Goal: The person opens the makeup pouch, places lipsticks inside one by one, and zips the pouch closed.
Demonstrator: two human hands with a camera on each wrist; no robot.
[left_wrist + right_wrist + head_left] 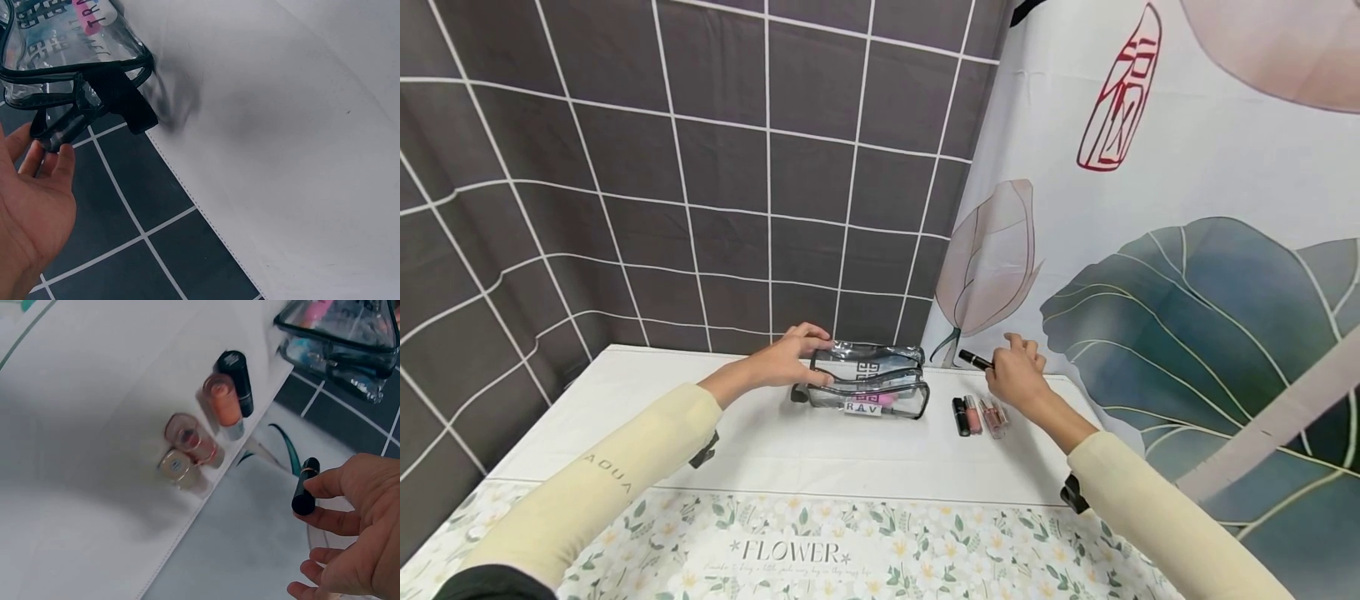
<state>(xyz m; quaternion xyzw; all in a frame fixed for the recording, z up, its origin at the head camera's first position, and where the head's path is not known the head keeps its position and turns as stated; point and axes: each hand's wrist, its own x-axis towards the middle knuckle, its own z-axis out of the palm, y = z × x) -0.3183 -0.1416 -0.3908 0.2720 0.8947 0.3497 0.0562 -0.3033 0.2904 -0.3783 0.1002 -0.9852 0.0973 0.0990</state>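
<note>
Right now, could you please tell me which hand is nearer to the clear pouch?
The left hand: it holds the clear pouch at its left end. The right hand is apart from it, to its right, pinching a black tube.

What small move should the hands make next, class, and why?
Probably bring the held tube over the pouch: the right hand pinches it in the air beside the pouch, while the left hand holds the pouch, whose top seems open.
</note>
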